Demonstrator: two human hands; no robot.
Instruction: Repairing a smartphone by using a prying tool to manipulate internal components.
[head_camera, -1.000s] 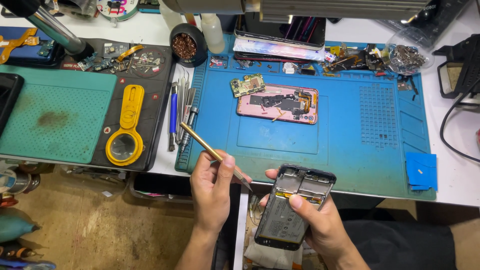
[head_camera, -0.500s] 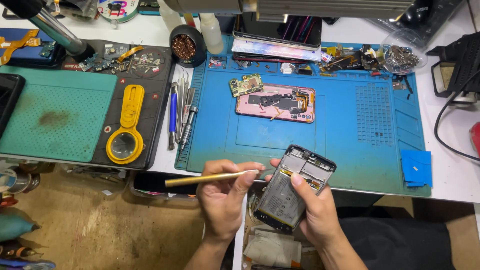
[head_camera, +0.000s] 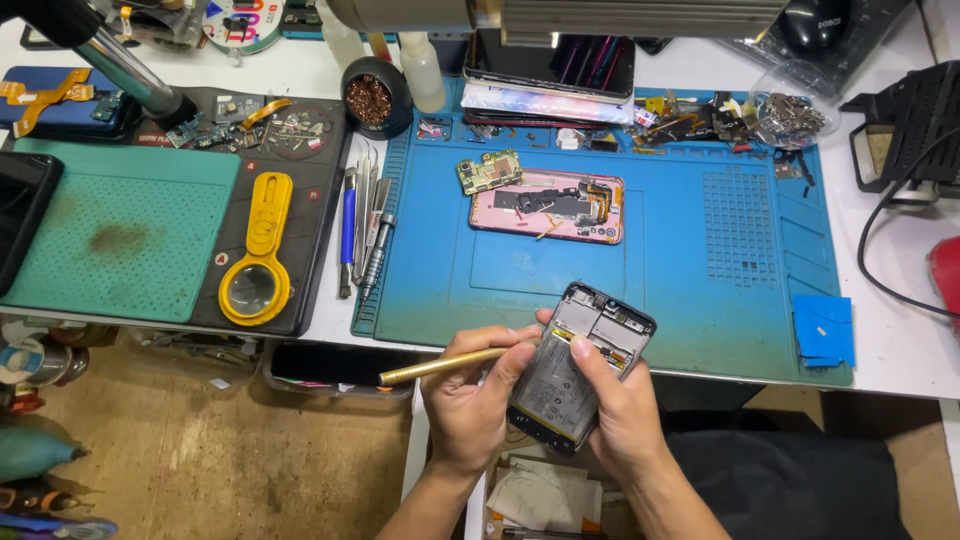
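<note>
My right hand (head_camera: 622, 405) grips an opened black phone body (head_camera: 575, 375) tilted over the front edge of the blue work mat (head_camera: 700, 290), its inner parts facing up. My left hand (head_camera: 470, 395) holds a gold-coloured tool (head_camera: 445, 366) lying nearly level, its tip at the phone's left side and its other end pointing left. Both hands hover just in front of the table edge.
On the mat lie a pink opened phone (head_camera: 550, 205) and a small green circuit board (head_camera: 487, 172). Several tweezers and screwdrivers (head_camera: 362, 235) lie left of the mat. A yellow magnifier (head_camera: 256, 262) rests on a dark tray beside a green mat (head_camera: 110, 235). Small parts clutter the back.
The phone body has risen toward the mat's front edge and tilted. The gold tool swung from pointing up-left to lying nearly level, its tip now at the phone.
</note>
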